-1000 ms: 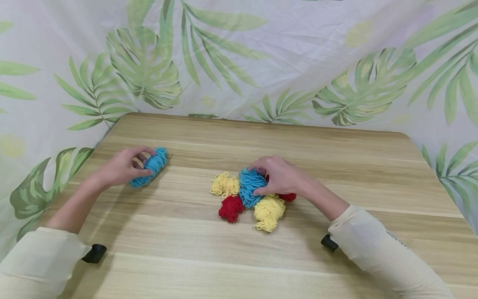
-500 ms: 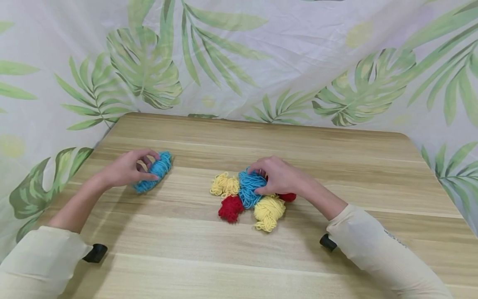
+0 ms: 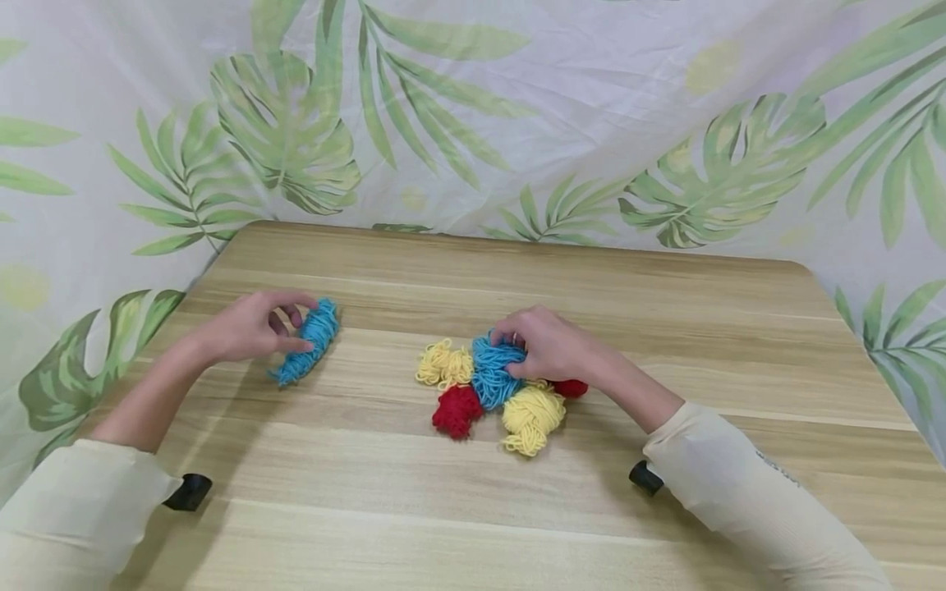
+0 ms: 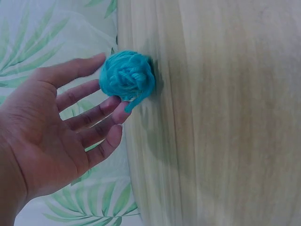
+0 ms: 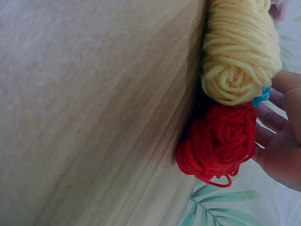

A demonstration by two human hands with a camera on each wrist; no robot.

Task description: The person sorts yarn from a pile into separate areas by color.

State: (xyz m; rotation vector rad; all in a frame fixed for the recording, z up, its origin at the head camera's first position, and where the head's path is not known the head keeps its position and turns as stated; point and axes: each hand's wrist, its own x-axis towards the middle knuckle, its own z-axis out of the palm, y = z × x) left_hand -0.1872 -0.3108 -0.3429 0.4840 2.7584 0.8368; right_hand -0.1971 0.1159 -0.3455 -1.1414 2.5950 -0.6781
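Observation:
In the head view, my left hand [image 3: 254, 326] is at the left of the table beside a blue skein of yarn [image 3: 318, 335]. The left wrist view shows thumb and fingers loosely spread, tips touching one side of this blue yarn [image 4: 126, 75]. My right hand [image 3: 556, 343] grips another blue skein [image 3: 493, 377] in the middle pile, index finger over the far side, thumb on the near side. Around it lie a yellow skein [image 3: 534, 417], a smaller yellow bundle [image 3: 443, 365], a red bundle [image 3: 456, 412] and another red skein [image 3: 571, 388], partly hidden by the hand.
Wood-grain table [image 3: 414, 525] lies under everything, with rounded far corners. A leaf-print cloth [image 3: 473, 107] hangs behind and at both sides. Black wrist mounts [image 3: 188, 492] stick out from the light sleeves [image 3: 746, 484].
The left blue skein has shifted slightly right and towards me, and the left fingers now lie more along its edge. The right hand has barely moved; its thumb has drawn slightly back.

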